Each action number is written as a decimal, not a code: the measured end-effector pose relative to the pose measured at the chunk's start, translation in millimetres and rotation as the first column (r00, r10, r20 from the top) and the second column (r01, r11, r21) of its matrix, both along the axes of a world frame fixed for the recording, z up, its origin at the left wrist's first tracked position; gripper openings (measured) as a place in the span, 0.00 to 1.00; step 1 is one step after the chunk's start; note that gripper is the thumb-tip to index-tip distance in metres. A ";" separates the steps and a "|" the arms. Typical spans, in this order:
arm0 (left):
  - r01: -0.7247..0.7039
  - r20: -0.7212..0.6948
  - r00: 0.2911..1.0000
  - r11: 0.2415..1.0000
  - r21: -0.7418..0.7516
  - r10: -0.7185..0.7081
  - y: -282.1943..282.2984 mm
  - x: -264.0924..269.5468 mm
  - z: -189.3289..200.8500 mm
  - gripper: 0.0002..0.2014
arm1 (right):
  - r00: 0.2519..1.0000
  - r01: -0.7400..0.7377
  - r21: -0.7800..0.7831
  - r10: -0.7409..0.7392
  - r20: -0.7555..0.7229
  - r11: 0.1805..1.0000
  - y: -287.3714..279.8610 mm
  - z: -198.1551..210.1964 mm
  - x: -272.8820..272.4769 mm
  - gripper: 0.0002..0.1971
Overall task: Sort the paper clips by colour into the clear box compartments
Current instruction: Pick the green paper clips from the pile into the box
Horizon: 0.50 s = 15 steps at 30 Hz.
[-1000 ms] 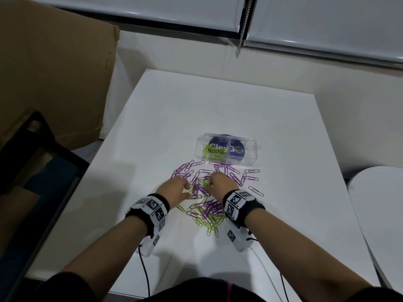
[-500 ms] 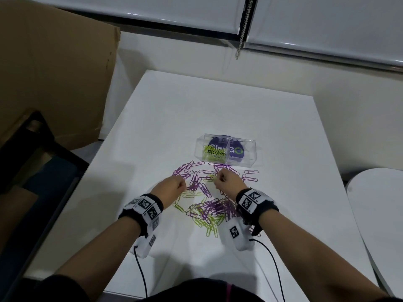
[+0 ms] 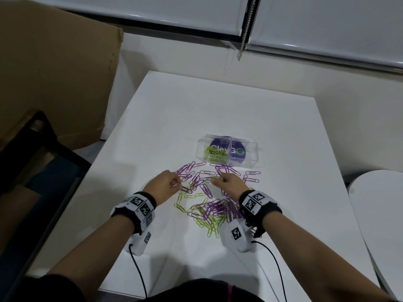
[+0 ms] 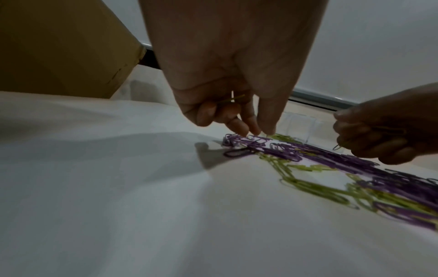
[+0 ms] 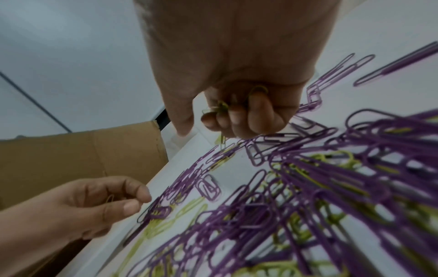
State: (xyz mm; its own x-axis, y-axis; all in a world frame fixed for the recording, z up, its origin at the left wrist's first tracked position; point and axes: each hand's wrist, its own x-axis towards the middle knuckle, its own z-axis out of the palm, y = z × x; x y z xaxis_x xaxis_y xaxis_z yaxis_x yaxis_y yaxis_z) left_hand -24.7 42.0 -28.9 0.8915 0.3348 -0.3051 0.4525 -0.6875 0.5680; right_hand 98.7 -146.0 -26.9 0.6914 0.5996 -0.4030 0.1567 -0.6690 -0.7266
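Both hands are shifted nearer the clear box (image 3: 227, 153) | left hand (image 3: 164, 184), right hand (image 3: 229, 183): green clips (image 5: 221, 107) pinched | purple compartment unfilled

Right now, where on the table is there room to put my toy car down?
The white table is bare beyond the clear box, toward the blinds, and along its left side beside the cardboard. It is crowded between the box and the wrists, where purple and green paper clips lie scattered and the left hand and right hand work.
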 end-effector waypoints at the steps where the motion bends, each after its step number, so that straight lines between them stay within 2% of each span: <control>1: 0.022 -0.040 0.999 0.998 0.055 -0.020 -1.3 -1.4 2.2 0.05 | 0.999 -0.029 -0.033 0.030 0.033 0.999 1.5 -0.1 -0.7 0.21; 4: 0.134 -0.233 0.969 0.963 0.235 -0.078 -6.1 -7.5 6.5 0.12 | 0.993 -0.063 -0.104 0.073 0.093 0.993 5.8 -1.5 -3.4 0.20; 6: 0.179 -0.290 0.952 0.942 0.283 -0.094 -9.7 -12.9 4.3 0.19 | 0.997 -0.050 -0.085 0.055 0.056 0.995 7.2 -3.1 -5.9 0.13; 8: 0.183 -0.282 0.954 0.948 0.261 -0.107 -13.0 -18.8 -0.5 0.24 | 0.998 -0.026 -0.024 0.024 -0.063 0.999 8.3 -2.8 -8.3 0.08; 11: 0.209 -0.276 0.949 0.958 0.195 -0.151 -15.0 -24.0 -7.7 0.31 | 0.963 0.009 0.018 -0.003 -0.270 1.000 8.8 -3.1 -9.8 0.16; 13: 0.211 -0.259 0.952 0.962 0.174 -0.162 -14.8 -24.7 -9.9 0.32 | 0.957 -0.014 0.026 0.021 -0.290 1.000 8.5 -2.1 -11.9 0.17; 15: 0.198 -0.226 0.961 0.965 0.170 -0.158 -15.0 -23.5 -11.1 0.30 | 0.981 -0.099 0.001 0.098 -0.167 0.995 10.0 -2.2 -13.8 0.14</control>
State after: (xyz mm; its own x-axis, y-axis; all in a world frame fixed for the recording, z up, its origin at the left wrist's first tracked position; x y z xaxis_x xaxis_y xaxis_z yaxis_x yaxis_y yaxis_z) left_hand -48.2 27.0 -39.9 0.8650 0.2461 -0.4373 0.4073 -0.8533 0.3255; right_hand 84.9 -136.0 -29.1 0.5521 0.6578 -0.5123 0.0993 -0.6619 -0.7430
